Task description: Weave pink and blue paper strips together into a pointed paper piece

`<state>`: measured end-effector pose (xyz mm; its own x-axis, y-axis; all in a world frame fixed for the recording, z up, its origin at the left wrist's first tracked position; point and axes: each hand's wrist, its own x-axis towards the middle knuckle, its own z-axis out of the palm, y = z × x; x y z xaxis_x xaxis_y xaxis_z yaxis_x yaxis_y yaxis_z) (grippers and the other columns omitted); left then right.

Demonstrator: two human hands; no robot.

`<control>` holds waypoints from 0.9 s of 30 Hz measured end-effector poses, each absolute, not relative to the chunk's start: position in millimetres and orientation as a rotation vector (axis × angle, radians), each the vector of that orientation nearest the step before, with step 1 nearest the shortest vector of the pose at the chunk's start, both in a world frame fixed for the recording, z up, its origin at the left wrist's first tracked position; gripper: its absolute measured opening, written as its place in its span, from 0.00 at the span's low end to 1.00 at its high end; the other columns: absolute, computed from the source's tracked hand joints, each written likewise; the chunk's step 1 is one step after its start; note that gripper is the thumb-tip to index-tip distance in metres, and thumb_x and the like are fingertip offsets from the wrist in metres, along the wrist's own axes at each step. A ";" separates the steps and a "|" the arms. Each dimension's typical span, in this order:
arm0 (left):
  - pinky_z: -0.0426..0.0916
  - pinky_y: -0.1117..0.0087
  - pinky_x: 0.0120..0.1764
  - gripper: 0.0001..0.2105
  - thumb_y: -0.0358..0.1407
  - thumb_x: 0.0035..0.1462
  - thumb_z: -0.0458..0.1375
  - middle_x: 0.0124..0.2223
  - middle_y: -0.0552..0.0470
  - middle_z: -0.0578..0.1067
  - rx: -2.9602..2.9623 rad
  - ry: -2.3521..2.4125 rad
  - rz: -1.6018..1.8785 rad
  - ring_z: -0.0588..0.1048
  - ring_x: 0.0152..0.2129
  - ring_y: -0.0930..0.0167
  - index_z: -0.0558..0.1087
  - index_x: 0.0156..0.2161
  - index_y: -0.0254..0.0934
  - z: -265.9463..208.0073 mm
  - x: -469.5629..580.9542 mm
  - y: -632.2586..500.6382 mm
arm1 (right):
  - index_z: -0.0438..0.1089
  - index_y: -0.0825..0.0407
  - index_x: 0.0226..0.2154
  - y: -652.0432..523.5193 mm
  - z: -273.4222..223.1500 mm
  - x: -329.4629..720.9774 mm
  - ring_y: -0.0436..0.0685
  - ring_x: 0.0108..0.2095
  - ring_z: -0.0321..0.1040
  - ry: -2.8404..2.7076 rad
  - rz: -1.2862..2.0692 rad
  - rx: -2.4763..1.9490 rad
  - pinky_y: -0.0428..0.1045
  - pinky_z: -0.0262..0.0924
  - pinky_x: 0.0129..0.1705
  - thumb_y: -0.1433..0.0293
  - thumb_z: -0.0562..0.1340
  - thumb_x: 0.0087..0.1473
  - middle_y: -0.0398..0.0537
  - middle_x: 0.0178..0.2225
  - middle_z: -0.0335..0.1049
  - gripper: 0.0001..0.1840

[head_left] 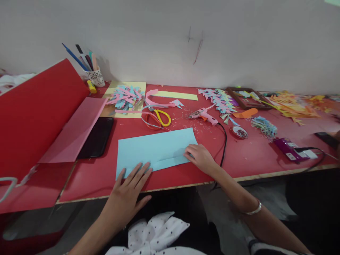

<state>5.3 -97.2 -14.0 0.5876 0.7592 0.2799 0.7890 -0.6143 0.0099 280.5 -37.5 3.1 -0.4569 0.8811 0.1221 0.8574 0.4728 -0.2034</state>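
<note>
A light-blue sheet of paper [151, 148] lies before me near the table's front edge, with a narrow strip folded up along its near side. My left hand [129, 191] rests flat with spread fingers on the near left part of that fold. At the sheet's right end, my right hand [200, 157] has its fingers curled together on the folded edge; the fingertips are partly hidden. Just beyond the paper are scissors with yellow and red handles [162, 118], and a pink glue gun [205, 115] lies to the right of them.
A black phone-like slab [97, 138] and pink paper [74, 131] lie left, beside a large red board [39, 117]. Paper strips [126, 97] are heaped behind. A black cord [225, 141] runs off the table edge. Right are a purple power box [288, 148] and another person's hand [337, 136].
</note>
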 end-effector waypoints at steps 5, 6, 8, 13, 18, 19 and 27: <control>0.48 0.58 0.51 0.24 0.43 0.55 0.43 0.54 0.49 0.66 -2.651 -1.231 -0.360 0.63 0.51 0.64 0.56 0.57 0.38 -17.5 -2.5 -101.7 | 0.61 0.53 0.24 -37.6 4.5 282.5 0.51 0.26 0.60 -2.475 0.171 -1.650 0.45 0.45 0.30 0.68 0.50 0.56 0.45 0.23 0.66 0.12; 0.49 0.58 0.50 0.24 0.43 0.55 0.43 0.54 0.49 0.66 -2.638 -1.230 -0.374 0.63 0.50 0.63 0.56 0.56 0.38 -16.9 -5.0 -103.2 | 0.61 0.53 0.24 -37.5 4.3 282.6 0.51 0.25 0.60 -2.467 0.183 -1.653 0.45 0.45 0.30 0.68 0.50 0.56 0.45 0.23 0.66 0.12; 0.52 0.59 0.48 0.22 0.42 0.56 0.43 0.52 0.47 0.69 -2.620 -1.224 -0.405 0.66 0.48 0.62 0.60 0.53 0.36 -13.1 -8.5 -104.9 | 0.61 0.53 0.23 -37.3 3.4 282.3 0.51 0.25 0.60 -2.447 0.197 -1.651 0.45 0.45 0.30 0.67 0.51 0.56 0.45 0.23 0.65 0.12; 0.61 0.64 0.40 0.16 0.40 0.57 0.44 0.38 0.45 0.75 -2.599 -1.240 -0.467 0.72 0.35 0.65 0.70 0.39 0.33 5.6 15.0 -90.1 | 0.61 0.53 0.23 -37.0 0.8 280.9 0.51 0.25 0.60 -2.427 0.185 -1.624 0.45 0.44 0.30 0.66 0.51 0.56 0.45 0.22 0.65 0.14; 0.65 0.67 0.33 0.11 0.38 0.55 0.50 0.38 0.48 0.74 -2.796 -1.386 -0.407 0.71 0.35 0.66 0.68 0.42 0.36 10.8 75.4 -60.9 | 0.62 0.54 0.24 -40.5 -0.1 281.9 0.52 0.26 0.61 -2.395 0.158 -1.520 0.46 0.46 0.31 0.61 0.49 0.57 0.47 0.23 0.66 0.18; 0.65 0.67 0.33 0.10 0.37 0.55 0.51 0.37 0.49 0.73 -2.819 -1.426 -0.378 0.71 0.34 0.66 0.69 0.40 0.36 9.8 83.5 -57.2 | 0.63 0.54 0.25 -41.7 0.2 282.5 0.52 0.27 0.61 -2.382 0.163 -1.486 0.46 0.46 0.31 0.59 0.49 0.56 0.47 0.24 0.66 0.18; 0.63 0.69 0.31 0.07 0.36 0.54 0.52 0.31 0.50 0.73 -2.857 -1.547 -0.341 0.72 0.30 0.68 0.69 0.31 0.35 4.7 74.2 -50.1 | 0.64 0.54 0.23 -44.4 1.3 286.9 0.51 0.25 0.57 -2.366 0.272 -1.317 0.45 0.48 0.29 0.59 0.51 0.54 0.45 0.22 0.62 0.18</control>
